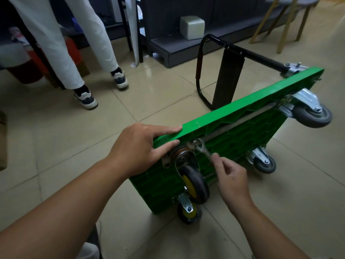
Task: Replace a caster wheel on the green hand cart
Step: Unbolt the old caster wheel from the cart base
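Forearms are filling 7 and 5 o'clock. Left hand (138, 146) is lying flat at 9 o'clock of the work, fingers straight, pressing the top edge of the green hand cart (242, 113). The grip is open and only steadying. Cart is standing on its long edge on the floor (74, 137), underside facing me, running from centre out to 2 o'clock.

Caster wheel (196, 186), black tyre and yellow hub, is sitting just right of that hand, plate against the deck. A second yellow-hub caster (188, 212) is hanging at 6 o'clock. Wrench (202, 149) is sitting on the nut (194, 142) at 1 o'clock of the plate. Right hand (231, 176) is pinching the wrench tail, grip closed on it.

My read: they're working the nut. A pinch is fine while it's spinning free. For real torque I'd be wrapping the whole palm round the handle, keeping the head fully seated and taking short swings clear of the ribs, with the left hand bracing so the cart isn't tipping.

Grey casters (311, 114) are sitting at 3 o'clock. No brand, label or writing is reading legibly.
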### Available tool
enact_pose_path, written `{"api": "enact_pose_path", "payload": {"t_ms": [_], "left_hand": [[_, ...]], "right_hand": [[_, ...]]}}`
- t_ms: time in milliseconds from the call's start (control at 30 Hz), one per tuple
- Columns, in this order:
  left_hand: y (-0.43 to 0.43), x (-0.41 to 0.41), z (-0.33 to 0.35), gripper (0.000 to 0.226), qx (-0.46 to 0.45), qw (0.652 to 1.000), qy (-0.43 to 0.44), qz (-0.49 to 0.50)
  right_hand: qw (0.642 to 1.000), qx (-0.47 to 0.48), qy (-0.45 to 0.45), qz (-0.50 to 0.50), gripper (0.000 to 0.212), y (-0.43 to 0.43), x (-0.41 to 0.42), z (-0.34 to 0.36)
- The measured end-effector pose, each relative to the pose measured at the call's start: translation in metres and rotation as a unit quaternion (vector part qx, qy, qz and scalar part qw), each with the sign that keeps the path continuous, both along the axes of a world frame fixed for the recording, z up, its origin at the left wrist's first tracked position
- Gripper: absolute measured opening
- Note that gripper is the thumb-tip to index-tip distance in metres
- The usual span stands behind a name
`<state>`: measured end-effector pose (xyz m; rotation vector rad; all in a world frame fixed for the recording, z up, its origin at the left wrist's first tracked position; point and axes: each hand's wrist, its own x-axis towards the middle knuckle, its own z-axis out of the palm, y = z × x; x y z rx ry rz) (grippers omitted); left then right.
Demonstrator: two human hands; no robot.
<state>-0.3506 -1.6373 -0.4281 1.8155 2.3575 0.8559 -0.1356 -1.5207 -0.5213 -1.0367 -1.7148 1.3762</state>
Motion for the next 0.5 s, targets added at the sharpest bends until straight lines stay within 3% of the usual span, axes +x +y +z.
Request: {"api": "enact_pose_path", "payload": {"t_ms": [200,500], "left_hand": [[0.001,0.0,0.0,0.043,0.008,1.0,0.001,-0.004],[0.002,0.0,-0.002,0.042,0.007,1.0,-0.011,0.003]], "right_hand": [[0.998,0.044,0.012,0.044,0.031,0.006,-0.012,-0.018],[0.998,0.051,0.003,0.032,0.031,0.02,-0.037,-0.043]]}}
